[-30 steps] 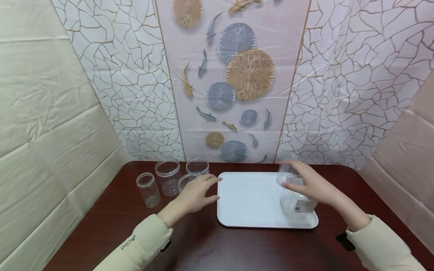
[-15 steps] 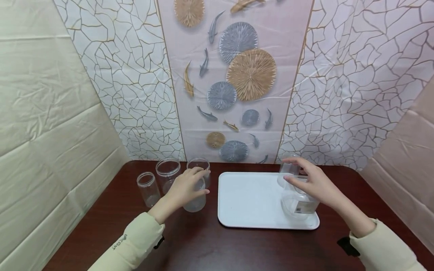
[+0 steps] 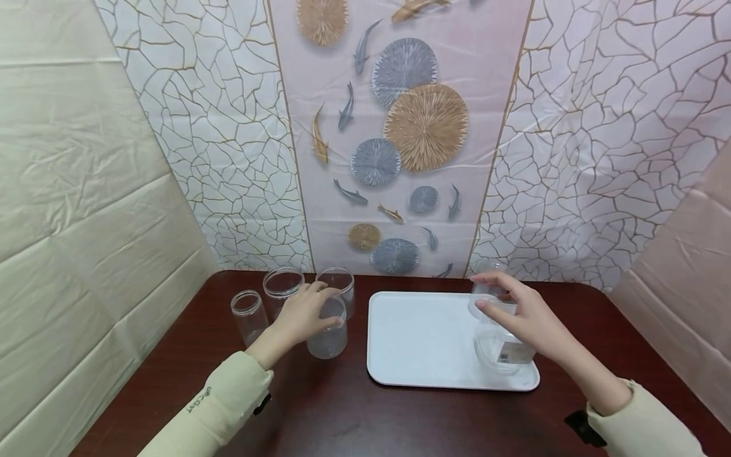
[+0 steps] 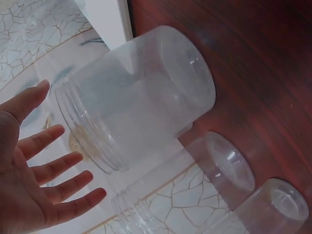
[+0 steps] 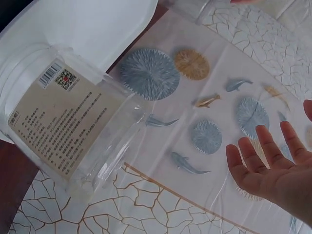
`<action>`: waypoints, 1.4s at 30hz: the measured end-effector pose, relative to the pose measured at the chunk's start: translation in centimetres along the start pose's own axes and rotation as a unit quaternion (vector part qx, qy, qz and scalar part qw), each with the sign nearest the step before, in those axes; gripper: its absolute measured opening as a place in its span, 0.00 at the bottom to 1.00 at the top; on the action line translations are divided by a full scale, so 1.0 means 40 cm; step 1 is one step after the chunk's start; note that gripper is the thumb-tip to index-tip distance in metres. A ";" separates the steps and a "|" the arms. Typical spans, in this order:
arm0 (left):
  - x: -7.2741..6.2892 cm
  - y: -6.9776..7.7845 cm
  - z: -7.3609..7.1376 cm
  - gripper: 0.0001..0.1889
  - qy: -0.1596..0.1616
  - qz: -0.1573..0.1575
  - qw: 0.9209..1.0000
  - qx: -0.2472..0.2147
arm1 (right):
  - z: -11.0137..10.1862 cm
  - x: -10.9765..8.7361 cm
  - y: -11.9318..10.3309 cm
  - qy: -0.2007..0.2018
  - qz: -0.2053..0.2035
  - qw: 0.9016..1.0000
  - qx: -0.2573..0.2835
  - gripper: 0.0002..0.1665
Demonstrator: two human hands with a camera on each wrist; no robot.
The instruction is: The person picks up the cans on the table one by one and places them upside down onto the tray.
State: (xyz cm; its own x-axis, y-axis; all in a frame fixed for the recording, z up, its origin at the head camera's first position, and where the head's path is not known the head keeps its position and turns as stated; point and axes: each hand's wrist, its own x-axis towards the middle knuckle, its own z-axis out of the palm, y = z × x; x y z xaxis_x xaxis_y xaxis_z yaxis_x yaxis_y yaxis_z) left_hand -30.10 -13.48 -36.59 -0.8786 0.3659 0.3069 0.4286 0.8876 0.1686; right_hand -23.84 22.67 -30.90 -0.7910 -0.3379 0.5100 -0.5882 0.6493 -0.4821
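My left hand [image 3: 296, 319] is held over the left group of clear jars, its fingers spread. Right beside it a clear plastic jar [image 3: 327, 344] stands upright on the table; in the left wrist view a gap separates my fingertips from the rim of this lidless jar [image 4: 139, 97]. Over the right end of the white tray [image 3: 419, 343], my right hand [image 3: 528, 320] hangs with fingers parted. Below it on the tray stands a clear jar with a printed label [image 3: 512, 353]. The right wrist view shows that labelled jar [image 5: 63, 117] apart from my fingers.
More clear jars stand at the left: a slim one [image 3: 249, 314], a wide one [image 3: 280, 289] partly behind my hand, and another [image 3: 344, 285] at the back. A second clear jar [image 3: 481, 295] is at the tray's back right. A patterned curtain [image 3: 388, 190] borders the table's rear.
My left hand has moved left, away from the tray's edge, and the near jar there now shows more fully. The right hand has barely moved.
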 end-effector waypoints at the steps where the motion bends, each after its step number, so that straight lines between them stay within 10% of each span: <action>1: 0.001 -0.001 -0.002 0.30 -0.007 -0.005 1.000 0.001 | 0.002 0.000 -0.002 -0.001 -0.001 1.000 0.002 0.19; 16: 0.053 -0.017 -0.023 0.35 -0.120 -0.057 0.991 -0.009 | 0.022 0.002 -0.013 -0.009 -0.004 1.000 0.003 0.18; 42: 0.100 0.009 -0.047 0.26 -0.164 -0.023 0.984 0.064 | 0.036 0.008 -0.008 -0.028 0.001 1.000 -0.012 0.18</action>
State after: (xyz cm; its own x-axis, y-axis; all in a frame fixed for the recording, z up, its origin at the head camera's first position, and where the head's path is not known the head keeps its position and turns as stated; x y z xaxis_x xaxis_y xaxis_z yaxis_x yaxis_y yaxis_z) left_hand -33.05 -12.22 -33.53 -0.9260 0.3770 -0.0209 0.3756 0.9254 0.0503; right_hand -24.16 21.36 -31.60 -0.8011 -0.3738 0.4675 -0.5826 0.6660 -0.4659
